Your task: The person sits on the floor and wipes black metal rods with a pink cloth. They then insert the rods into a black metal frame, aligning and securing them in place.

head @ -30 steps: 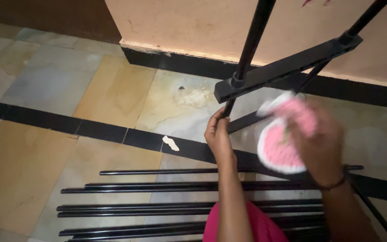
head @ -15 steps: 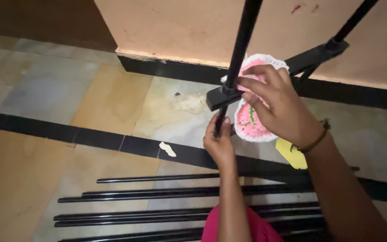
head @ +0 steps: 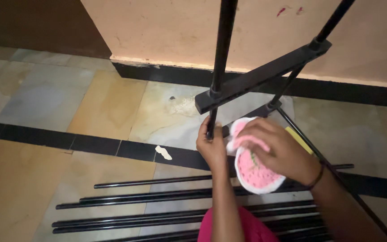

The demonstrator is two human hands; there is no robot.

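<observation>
A tiled floor (head: 108, 107) with black strips meets a peach wall (head: 157, 31) at a dark skirting edge, with open room to the left. A black metal frame (head: 260, 74) rises ahead — loose black rods (head: 166, 197) lie flat below. The left hand (head: 211, 145) is wrapped around the frame's upright bar (head: 222, 45). The right hand (head: 281, 150) clasps a round pink-and-white scrubber (head: 254, 172) just beside that bar. A pale scrap (head: 163, 153) lies apart on the floor.
</observation>
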